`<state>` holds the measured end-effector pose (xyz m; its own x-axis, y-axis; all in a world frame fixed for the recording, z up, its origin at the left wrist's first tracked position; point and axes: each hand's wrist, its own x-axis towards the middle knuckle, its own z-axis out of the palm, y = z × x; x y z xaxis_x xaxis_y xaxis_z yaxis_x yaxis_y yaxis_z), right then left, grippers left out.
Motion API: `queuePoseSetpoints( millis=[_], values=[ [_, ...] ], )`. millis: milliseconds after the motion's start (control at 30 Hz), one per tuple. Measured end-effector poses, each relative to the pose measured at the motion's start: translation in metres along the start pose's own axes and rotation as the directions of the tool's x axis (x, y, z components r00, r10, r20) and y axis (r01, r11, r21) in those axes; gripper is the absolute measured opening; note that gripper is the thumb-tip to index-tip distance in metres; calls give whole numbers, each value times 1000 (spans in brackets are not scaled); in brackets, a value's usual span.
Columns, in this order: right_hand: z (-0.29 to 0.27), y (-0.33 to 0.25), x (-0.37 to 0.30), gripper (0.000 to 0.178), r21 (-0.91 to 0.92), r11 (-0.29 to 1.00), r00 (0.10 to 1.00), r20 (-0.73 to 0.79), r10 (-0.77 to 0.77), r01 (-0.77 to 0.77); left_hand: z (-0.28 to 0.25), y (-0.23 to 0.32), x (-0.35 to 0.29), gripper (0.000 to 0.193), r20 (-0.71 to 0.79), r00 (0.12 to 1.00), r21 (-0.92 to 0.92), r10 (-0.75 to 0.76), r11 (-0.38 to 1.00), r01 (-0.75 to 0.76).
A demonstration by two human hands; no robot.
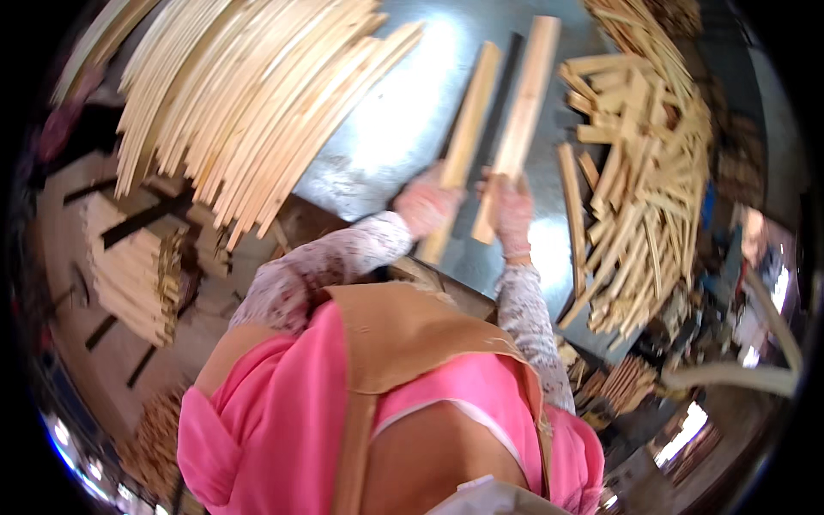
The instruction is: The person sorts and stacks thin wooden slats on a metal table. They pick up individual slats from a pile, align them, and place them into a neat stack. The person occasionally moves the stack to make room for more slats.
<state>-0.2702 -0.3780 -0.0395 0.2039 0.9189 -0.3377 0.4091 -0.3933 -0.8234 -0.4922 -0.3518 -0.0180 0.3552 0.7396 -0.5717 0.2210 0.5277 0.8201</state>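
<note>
Step in hand: two wooden slats are being handled side by side on the metal table [403, 112].
Left hand [425, 206]: gloved, closed around the left slat [463, 137] near its lower end.
Right hand [513, 210]: gloved, closed around the right slat [522, 112] low down.
Next move, as a judgement: either slat needs clear table ahead of it.
Open room: bare table lies left of the slats.
Edges: long strips [249, 94] overhang the table's left edge; a heap of short offcuts [644, 172] crowds its right.

Head cam, looks steeply down, close over metal table [403, 112]; rim blurry.
</note>
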Motion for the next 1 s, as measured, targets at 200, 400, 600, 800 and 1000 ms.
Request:
queuePoseSetpoints(
  millis=[200,400,600,800,1000],
  values=[
    [78,-41,-39,44,-507,857,958,190,214,-91,-23,-21,16,69,-182,975,573,128,819,-1],
    [4,44,-31,48,-432,847,950,184,-252,309,-17,-51,28,63,-176,943,920,281,388,56],
    [-191,131,4,72,-817,486,938,-346,17,-310,-121,-91,-7,60,-423,741,906,522,233,353],
    [-222,188,28,66,-851,416,942,-332,46,-320,-154,-82,-76,78,-558,643,824,525,447,349],
    [-154,96,49,66,-643,749,986,-134,94,-159,-229,-130,-149,52,-983,73,186,171,901,393]
  ],
)
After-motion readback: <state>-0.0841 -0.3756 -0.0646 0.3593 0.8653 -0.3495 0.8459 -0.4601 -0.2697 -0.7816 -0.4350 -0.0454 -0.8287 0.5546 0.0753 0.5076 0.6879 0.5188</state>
